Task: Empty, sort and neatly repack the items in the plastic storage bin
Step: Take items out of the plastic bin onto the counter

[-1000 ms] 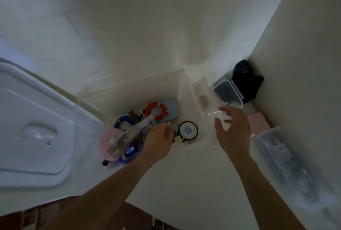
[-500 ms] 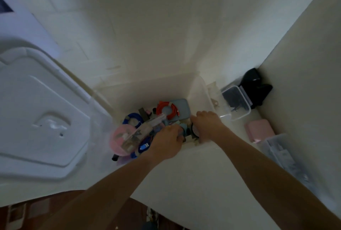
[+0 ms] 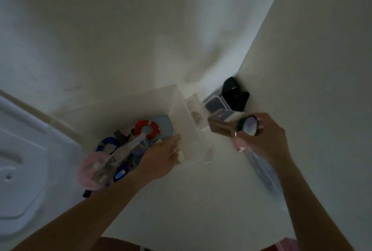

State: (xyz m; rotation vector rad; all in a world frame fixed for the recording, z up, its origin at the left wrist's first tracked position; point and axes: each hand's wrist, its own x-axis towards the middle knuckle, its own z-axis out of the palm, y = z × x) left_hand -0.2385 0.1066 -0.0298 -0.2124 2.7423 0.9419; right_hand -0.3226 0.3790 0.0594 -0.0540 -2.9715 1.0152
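Observation:
The clear plastic storage bin (image 3: pixel 193 146) sits on the pale floor, holding an orange coiled cable (image 3: pixel 148 129), a grey-blue flat case (image 3: pixel 166 125), a blue cable (image 3: pixel 108 143), a pink round item (image 3: pixel 90 170) and a blue USB stick (image 3: pixel 120 174). My left hand (image 3: pixel 161 160) is inside the bin, its fingers curled round a small pale item (image 3: pixel 180 154). My right hand (image 3: pixel 263 138) is raised to the right of the bin and grips a round black-rimmed disc (image 3: pixel 249 128) together with a brown box (image 3: pixel 221 126).
The bin's white lid (image 3: pixel 24 160) lies at the left. Beside the right wall stand a small clear lidded box (image 3: pixel 216 103), a black object (image 3: pixel 235 93) and a long clear container (image 3: pixel 263 172). Open floor lies beyond the bin.
My right hand has lifted out of the bin to the right, carrying the round disc and brown box. My left hand has shifted right inside the bin onto a pale item.

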